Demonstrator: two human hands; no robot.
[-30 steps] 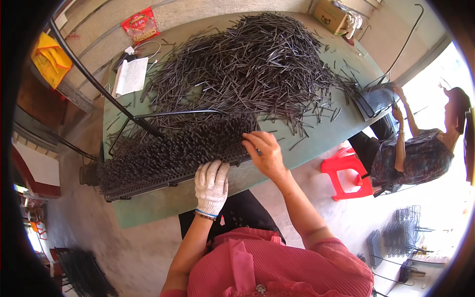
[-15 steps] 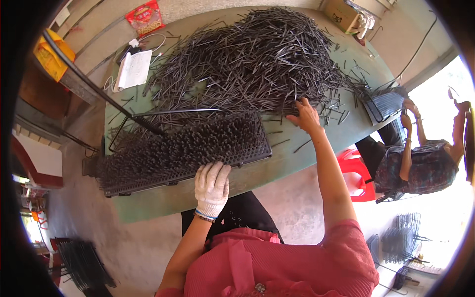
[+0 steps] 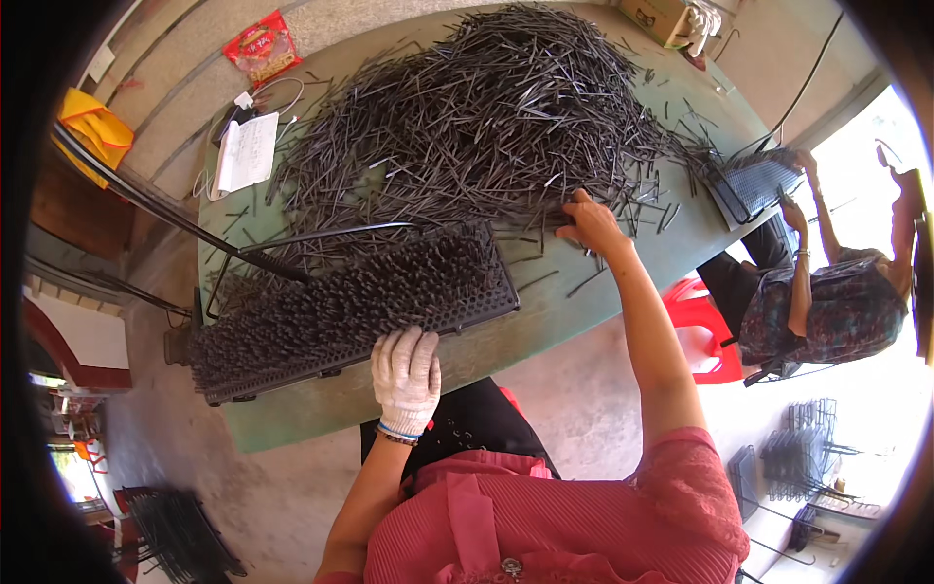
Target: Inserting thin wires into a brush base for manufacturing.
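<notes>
My left hand (image 3: 405, 378), in a white knitted glove, rests with its fingers stretched against the front edge of a long black perforated tray (image 3: 360, 366). Many short dark rods (image 3: 341, 282) stand upright in the tray's holes. At the near edge of a big heap of loose dark strips (image 3: 496, 107) is my bare right hand (image 3: 595, 229). Its thumb and forefinger are apart, and nothing shows between them; the other fingers are partly hidden. A black bent-rod frame (image 3: 326, 237) rises behind the tray.
Everything lies on a green table (image 3: 467, 356). A notepad (image 3: 247, 153) and red packet (image 3: 261, 49) are at the far left, a cardboard box (image 3: 657, 19) at the far right. To the right another person (image 3: 822, 311) handles a similar tray (image 3: 754, 185), near a red stool (image 3: 702, 336).
The view has shifted slightly, so the table and tray sit a little further left. My right hand's fingers have drawn in somewhat at the heap's edge. My left hand stays at the tray.
</notes>
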